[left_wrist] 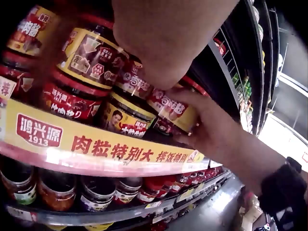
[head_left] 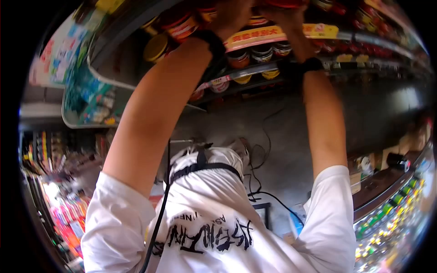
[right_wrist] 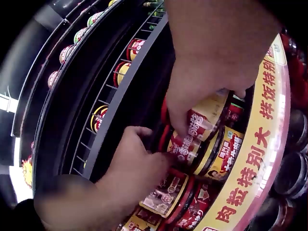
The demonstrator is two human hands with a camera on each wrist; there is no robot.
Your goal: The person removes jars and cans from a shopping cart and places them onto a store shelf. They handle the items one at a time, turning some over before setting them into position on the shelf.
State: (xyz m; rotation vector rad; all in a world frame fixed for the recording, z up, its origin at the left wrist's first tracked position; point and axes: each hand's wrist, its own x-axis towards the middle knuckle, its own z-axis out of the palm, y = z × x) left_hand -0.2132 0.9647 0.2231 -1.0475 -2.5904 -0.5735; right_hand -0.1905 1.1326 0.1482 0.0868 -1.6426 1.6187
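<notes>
In the right wrist view my right hand (right_wrist: 211,72) grips a red-and-yellow jar (right_wrist: 209,113) lying on its side, also seen under its fingers in the left wrist view (left_wrist: 168,108). My left hand (right_wrist: 132,166) has thumb and fingers around the lid end of a neighbouring jar (right_wrist: 183,148); its fingertips are partly hidden. The left wrist view shows the left hand (left_wrist: 163,43) from close by, over stacked jars (left_wrist: 91,57). A yellow-labelled jar (left_wrist: 125,115) stands behind the shelf's yellow strip (left_wrist: 96,144). Both hands are blurred at the top of the head view.
A lower shelf (left_wrist: 96,216) holds several dark jars (left_wrist: 57,187). Wire-fronted shelves (right_wrist: 103,139) with cans stand beyond the left hand. In the head view a bin of packets (head_left: 91,100) is at left, and cables (head_left: 259,182) lie on the floor.
</notes>
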